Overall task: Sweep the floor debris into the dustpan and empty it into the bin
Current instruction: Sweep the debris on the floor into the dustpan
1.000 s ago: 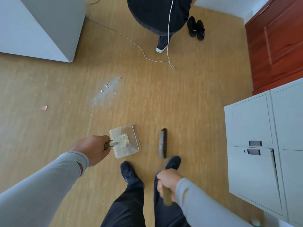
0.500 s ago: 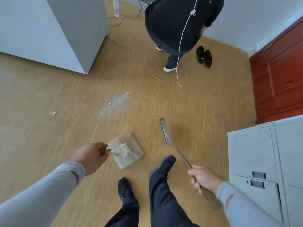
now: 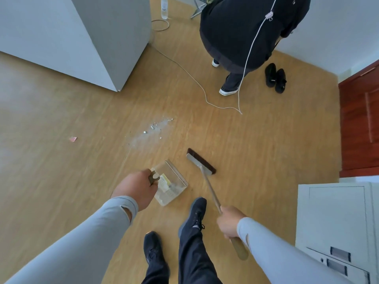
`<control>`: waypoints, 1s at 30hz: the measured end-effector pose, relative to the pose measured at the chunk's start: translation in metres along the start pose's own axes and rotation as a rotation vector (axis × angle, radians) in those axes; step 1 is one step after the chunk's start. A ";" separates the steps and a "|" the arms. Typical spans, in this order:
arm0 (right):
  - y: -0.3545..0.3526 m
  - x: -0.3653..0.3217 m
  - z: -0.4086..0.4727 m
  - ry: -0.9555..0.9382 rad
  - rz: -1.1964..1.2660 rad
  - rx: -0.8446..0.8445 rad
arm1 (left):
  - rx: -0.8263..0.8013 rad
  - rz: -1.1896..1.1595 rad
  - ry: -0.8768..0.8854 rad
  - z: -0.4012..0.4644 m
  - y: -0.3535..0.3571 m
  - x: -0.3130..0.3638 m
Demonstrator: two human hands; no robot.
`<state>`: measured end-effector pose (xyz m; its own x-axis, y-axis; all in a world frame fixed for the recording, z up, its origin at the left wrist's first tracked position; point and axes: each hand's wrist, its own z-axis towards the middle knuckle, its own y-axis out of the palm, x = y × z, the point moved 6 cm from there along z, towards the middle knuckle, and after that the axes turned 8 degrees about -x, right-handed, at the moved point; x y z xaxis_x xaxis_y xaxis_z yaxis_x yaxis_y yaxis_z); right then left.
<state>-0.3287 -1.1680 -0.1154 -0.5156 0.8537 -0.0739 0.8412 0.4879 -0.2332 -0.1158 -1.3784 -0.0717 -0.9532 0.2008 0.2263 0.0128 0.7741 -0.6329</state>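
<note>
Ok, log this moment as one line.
left hand grips clear plastic dustpan | right hand grips long-handled dark-bristled broom | white floor debris unswept, ahead of both

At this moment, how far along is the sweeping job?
Early. The clear plastic dustpan is in the left hand, the long-handled dark-bristled broom in the right hand. The white debris patch and pink scrap lie unswept. No bin visible.

one head-worn wide view looks steeply down at the floor (image 3: 256,140) ahead.
</note>
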 end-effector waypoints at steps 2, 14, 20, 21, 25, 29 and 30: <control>0.003 0.022 -0.022 0.006 0.135 -0.121 | 0.001 -0.015 -0.004 0.000 -0.004 0.002; -0.110 0.008 -0.031 -0.047 0.297 0.029 | 0.071 -0.258 -0.147 -0.013 -0.037 -0.039; -0.180 -0.093 0.031 -0.139 0.196 0.118 | 0.160 -0.400 -0.291 0.012 -0.067 -0.070; -0.193 -0.111 0.043 -0.151 0.162 0.132 | 0.171 -0.406 -0.307 0.020 -0.072 -0.072; -0.234 -0.179 0.088 -0.172 0.063 0.169 | 0.177 -0.387 -0.355 0.051 -0.090 -0.074; -0.239 -0.216 0.113 -0.118 -0.105 0.124 | 0.198 -0.389 -0.395 0.060 -0.091 -0.076; -0.235 -0.218 0.113 -0.111 -0.176 0.111 | 0.193 -0.378 -0.398 0.059 -0.088 -0.074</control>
<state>-0.4322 -1.4890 -0.1541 -0.6730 0.7286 -0.1274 0.7166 0.5996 -0.3563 -0.0639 -1.4971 -0.0769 -0.9214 -0.3388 0.1905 -0.3704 0.6169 -0.6944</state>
